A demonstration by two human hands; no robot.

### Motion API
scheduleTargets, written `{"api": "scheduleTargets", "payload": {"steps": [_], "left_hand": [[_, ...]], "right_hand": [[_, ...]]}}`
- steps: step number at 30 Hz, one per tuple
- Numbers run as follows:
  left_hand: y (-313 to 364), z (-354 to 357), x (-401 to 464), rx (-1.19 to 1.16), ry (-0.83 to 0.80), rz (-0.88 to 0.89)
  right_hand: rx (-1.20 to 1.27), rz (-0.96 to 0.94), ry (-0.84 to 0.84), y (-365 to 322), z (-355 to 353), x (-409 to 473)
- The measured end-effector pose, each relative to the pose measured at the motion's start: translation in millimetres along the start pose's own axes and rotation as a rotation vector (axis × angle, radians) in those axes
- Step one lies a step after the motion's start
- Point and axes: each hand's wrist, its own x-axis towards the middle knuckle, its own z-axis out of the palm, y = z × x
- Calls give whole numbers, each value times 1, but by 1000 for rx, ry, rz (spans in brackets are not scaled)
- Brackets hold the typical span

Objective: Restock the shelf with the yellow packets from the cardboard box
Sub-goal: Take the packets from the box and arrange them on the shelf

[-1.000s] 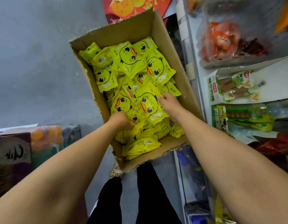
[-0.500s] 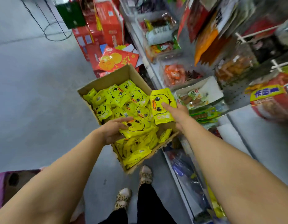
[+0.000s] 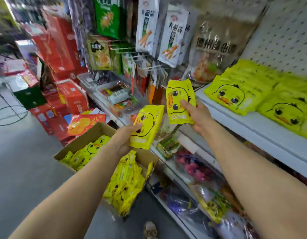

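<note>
Left hand (image 3: 124,141) gripped 1 yellow packet (image 3: 146,126) above the cardboard box (image 3: 90,138), which was full of more packets. Right hand (image 3: 198,116) gripped a 2nd packet (image 3: 179,100) near the white shelf (image 3: 249,125), beside 2 stocked piles (image 3: 235,88).

The packet (image 3: 148,125) in my left hand (image 3: 122,141) and the one (image 3: 179,102) in my right (image 3: 199,118) look like glossy, smooth plastic film. At seven o'clock the box (image 3: 97,133) is matt brown cardboard. At three o'clock the shelf (image 3: 263,125) is smooth white-painted metal, its perforated backboard (image 3: 285,37) matt.
</note>
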Motion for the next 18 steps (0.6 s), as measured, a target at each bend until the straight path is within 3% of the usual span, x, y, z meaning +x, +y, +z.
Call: {"api": "scheduleTargets", "payload": {"steps": [6,18], "left_hand": [[36,86,-27,-16,-225,73],[37,235,-54,226,-356,177]], "right_hand": [[7,-190,179,-74,-49,-60],[14,-330,495,-144,-165,-156]]}}
